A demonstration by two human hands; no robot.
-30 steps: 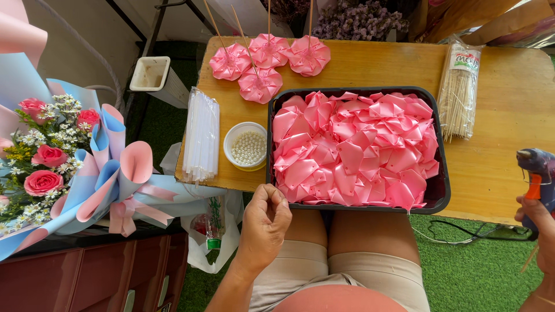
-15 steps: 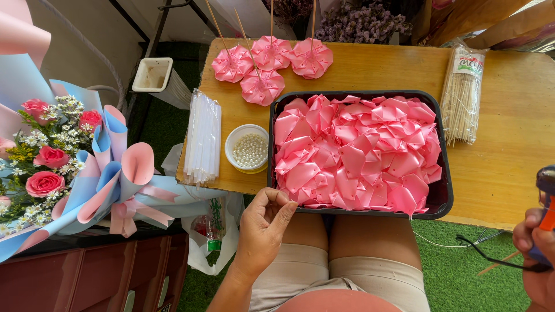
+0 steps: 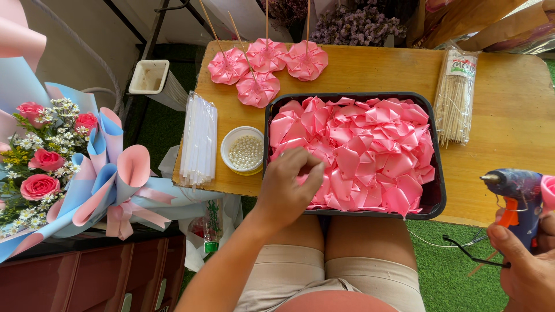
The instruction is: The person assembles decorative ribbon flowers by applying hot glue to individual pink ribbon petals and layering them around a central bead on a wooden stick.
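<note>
My left hand (image 3: pixel 286 190) lies over the near left corner of a black tray (image 3: pixel 439 173) heaped with pink ribbon petals (image 3: pixel 370 150). Its fingers curl down onto the petals, and I cannot see whether one is pinched. My right hand (image 3: pixel 529 266), low at the right edge, grips a blue glue gun (image 3: pixel 517 188) with an orange trigger, nozzle pointing left. A pink piece (image 3: pixel 548 190) shows beside the gun at the frame edge. The gun's cable trails over the green mat.
On the wooden table (image 3: pixel 509 133): finished pink ribbon flowers on sticks (image 3: pixel 266 63), a bowl of white pearls (image 3: pixel 244 151), a bag of clear glue sticks (image 3: pixel 198 141) and a pack of wooden skewers (image 3: pixel 455 98). A pink-and-blue wrapped rose bouquet (image 3: pixel 63 167) stands on the left.
My left hand has moved from the tray's near edge up onto the petals. My right hand has raised the glue gun back into view at the right.
</note>
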